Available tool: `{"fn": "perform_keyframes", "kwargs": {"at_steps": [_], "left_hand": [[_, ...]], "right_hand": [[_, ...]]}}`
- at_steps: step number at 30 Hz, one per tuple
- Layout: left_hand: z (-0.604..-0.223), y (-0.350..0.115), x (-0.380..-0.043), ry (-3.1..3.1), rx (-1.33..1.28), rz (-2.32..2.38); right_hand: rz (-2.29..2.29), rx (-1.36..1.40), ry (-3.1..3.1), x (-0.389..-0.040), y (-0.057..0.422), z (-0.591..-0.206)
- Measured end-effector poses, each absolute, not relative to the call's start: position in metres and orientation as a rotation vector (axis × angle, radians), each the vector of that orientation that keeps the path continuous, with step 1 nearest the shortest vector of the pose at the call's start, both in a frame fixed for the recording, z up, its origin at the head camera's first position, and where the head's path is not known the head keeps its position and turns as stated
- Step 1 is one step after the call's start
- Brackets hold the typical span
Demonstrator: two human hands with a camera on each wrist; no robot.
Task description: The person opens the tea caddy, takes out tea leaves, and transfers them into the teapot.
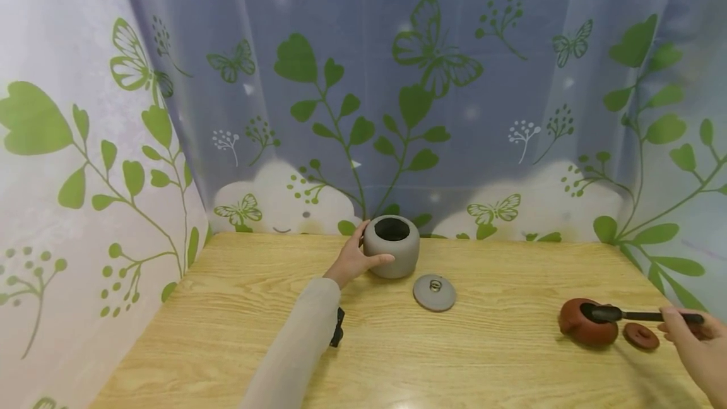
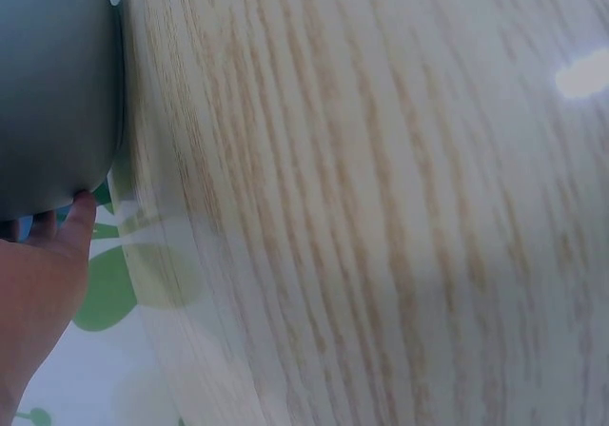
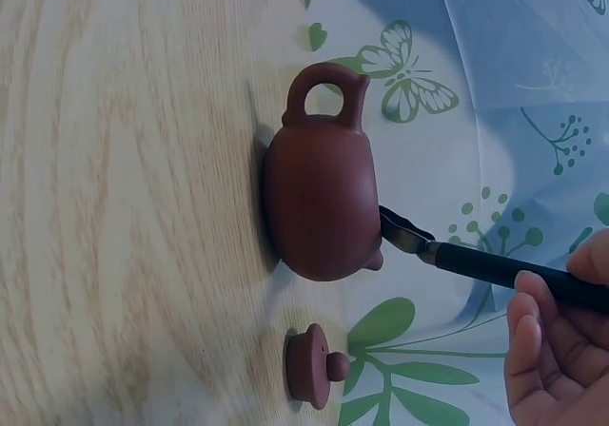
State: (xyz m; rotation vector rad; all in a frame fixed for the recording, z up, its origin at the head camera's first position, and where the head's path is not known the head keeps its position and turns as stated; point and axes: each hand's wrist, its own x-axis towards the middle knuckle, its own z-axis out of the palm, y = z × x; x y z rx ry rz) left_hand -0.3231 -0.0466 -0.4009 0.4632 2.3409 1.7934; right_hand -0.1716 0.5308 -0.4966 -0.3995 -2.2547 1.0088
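Note:
With thumb in front and fingers round the far side, my left hand (image 1: 354, 262) holds a grey lidless jar (image 1: 400, 262) upright at the table's back. The jar's inside looks dark; its contents cannot be made out. My right hand (image 1: 700, 347) pinches the black handle of a tea scoop (image 1: 644, 316). The scoop's head is at the open mouth of a reddish-brown teapot (image 3: 324, 203), tipped into it; the rim hides part of the head in the right wrist view. In the left wrist view, the fingers (image 2: 82, 219) touch the jar's side.
The jar's round grey lid (image 1: 434, 295), with a metal ring on top, lies in front of the jar. Beside the teapot lies its knobbed lid (image 3: 306, 367). A patterned curtain (image 1: 363, 144) borders the wooden table (image 1: 397, 358) at the back and sides.

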Motion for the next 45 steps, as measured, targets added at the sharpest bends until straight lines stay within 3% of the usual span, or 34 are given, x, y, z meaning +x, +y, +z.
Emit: {"fn": "perform_keyframes", "kwargs": {"at_steps": [10, 21, 30, 45], "left_hand": [[-0.402, -0.048, -0.325, 2.34, 0.463, 1.799], [-0.401, -0.049, -0.324, 2.355, 0.463, 1.796], [-0.405, -0.048, -0.326, 2.351, 0.469, 1.806], [-0.402, -0.047, -0.324, 2.338, 0.464, 1.797]], "right_hand": [[1.104, -0.381, -2.101, -0.174, 0.514, -0.479], [1.356, -0.444, -2.122, -0.145, 0.398, -0.387], [1.696, -0.345, -2.182, -0.168, 0.365, -0.392], [1.704, -0.267, -2.411, -0.206, 0.306, -0.426]]}}
